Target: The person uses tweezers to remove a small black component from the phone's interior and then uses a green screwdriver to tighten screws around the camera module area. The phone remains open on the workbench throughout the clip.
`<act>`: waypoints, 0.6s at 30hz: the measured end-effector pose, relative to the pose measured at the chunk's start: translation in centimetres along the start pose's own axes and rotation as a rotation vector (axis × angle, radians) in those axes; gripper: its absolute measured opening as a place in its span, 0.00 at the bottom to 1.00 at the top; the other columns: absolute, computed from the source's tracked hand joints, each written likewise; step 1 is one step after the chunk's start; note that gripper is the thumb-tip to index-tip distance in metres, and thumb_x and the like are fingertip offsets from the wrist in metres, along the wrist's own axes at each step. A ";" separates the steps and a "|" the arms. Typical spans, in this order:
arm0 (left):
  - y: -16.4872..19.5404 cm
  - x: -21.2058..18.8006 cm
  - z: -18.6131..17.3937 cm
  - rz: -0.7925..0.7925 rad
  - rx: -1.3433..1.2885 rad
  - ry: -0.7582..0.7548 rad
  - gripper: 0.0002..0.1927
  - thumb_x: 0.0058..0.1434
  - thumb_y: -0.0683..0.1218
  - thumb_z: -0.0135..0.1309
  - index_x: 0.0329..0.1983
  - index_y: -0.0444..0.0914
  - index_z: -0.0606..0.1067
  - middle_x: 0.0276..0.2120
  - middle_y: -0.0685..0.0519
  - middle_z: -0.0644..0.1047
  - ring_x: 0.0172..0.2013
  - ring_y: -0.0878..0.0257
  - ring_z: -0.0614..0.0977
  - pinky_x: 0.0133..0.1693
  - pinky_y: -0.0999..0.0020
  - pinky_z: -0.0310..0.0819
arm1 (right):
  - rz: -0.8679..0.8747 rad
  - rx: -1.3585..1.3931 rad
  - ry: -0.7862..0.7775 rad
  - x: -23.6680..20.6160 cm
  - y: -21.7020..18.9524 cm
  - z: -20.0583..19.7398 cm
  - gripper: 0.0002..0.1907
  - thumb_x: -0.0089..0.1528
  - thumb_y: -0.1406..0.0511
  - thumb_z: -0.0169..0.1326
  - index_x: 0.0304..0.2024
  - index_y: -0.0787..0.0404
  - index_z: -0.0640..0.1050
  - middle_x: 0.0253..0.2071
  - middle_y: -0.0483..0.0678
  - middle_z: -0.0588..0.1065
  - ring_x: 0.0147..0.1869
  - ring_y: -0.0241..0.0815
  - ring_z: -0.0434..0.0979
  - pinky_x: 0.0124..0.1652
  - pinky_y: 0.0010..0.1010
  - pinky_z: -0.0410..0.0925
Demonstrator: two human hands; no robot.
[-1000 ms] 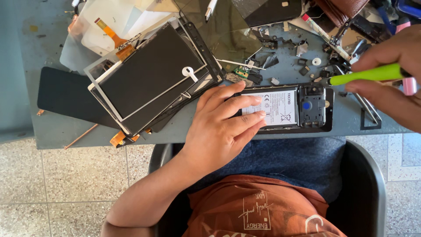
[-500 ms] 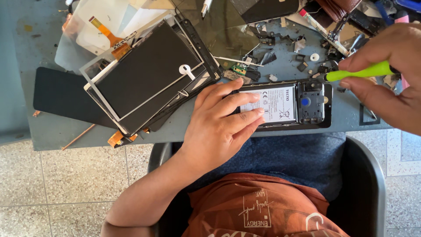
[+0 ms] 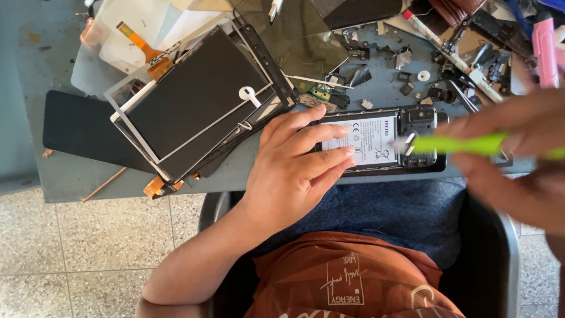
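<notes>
A grey bench [image 3: 76, 176] fills the upper part of the view, above a speckled tile floor [image 3: 88, 247]. Near the bench's left edge lies a flat black sheet [image 3: 76, 132], and partly over it a stack of dark tablet screens and frames [image 3: 194, 100] sits tilted, with an orange ribbon cable [image 3: 141, 47] at its far corner. A thin copper-coloured stick [image 3: 103, 185] lies at the near edge.

The left hand [image 3: 294, 168] rests flat, fingers spread, on the left half of an opened black phone [image 3: 382, 141] lying back-up at the bench's near edge, its white-labelled battery [image 3: 368, 138] exposed. The hand presses on it rather than closing around it.

Behind the phone, small screws, chips and metal scraps [image 3: 406, 73] litter the middle of the bench, with tools and a pink object [image 3: 544, 50] toward the far right corner.

The right hand [image 3: 518, 159], blurred, is closed around a bright green tool [image 3: 465, 144] whose pale tip sits at the phone's camera end. A dark chair rim [image 3: 500, 247] frames the lap below.
</notes>
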State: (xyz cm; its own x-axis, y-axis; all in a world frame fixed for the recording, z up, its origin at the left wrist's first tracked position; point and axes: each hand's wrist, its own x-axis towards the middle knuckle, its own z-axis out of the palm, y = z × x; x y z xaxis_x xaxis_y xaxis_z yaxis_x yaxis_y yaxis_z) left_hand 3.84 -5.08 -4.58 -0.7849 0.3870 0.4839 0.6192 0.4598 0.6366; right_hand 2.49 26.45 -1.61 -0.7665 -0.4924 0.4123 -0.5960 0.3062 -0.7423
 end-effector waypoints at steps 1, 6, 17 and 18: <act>0.0 -0.1 0.0 -0.006 -0.009 0.000 0.09 0.60 0.45 0.70 0.42 0.44 0.82 0.53 0.58 0.79 0.63 0.52 0.76 0.64 0.53 0.66 | -0.042 0.011 -0.036 -0.1 -0.6 0.3 0.21 0.57 0.76 0.59 0.48 0.64 0.64 0.50 0.55 0.73 0.52 0.49 0.83 0.50 0.36 0.77; -0.2 -0.1 0.0 -0.029 -0.049 0.001 0.10 0.58 0.44 0.70 0.41 0.45 0.81 0.53 0.58 0.79 0.63 0.52 0.76 0.64 0.53 0.67 | -0.076 -0.037 -0.118 1.0 -2.5 1.3 0.19 0.55 0.75 0.63 0.37 0.52 0.68 0.48 0.59 0.74 0.54 0.54 0.84 0.47 0.34 0.78; -0.1 0.0 -0.1 -0.057 -0.067 -0.007 0.10 0.58 0.44 0.70 0.39 0.45 0.80 0.52 0.59 0.79 0.63 0.54 0.76 0.64 0.54 0.67 | -0.072 0.032 -0.130 2.1 -2.7 2.0 0.17 0.57 0.75 0.61 0.40 0.64 0.66 0.48 0.60 0.74 0.55 0.55 0.83 0.47 0.33 0.78; -0.1 0.0 -0.1 -0.059 -0.065 -0.006 0.09 0.58 0.44 0.70 0.39 0.45 0.81 0.51 0.59 0.79 0.63 0.54 0.76 0.64 0.54 0.66 | -0.076 0.019 -0.143 2.2 -2.6 1.9 0.17 0.57 0.75 0.61 0.40 0.63 0.66 0.48 0.60 0.74 0.55 0.55 0.84 0.46 0.32 0.78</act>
State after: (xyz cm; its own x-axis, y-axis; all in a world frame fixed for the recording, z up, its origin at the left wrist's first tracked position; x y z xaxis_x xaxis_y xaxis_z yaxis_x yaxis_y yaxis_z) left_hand 3.78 -5.23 -4.57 -0.8194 0.3661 0.4410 0.5691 0.4286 0.7017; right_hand 2.87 23.00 0.21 -0.6765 -0.6252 0.3893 -0.6455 0.2488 -0.7221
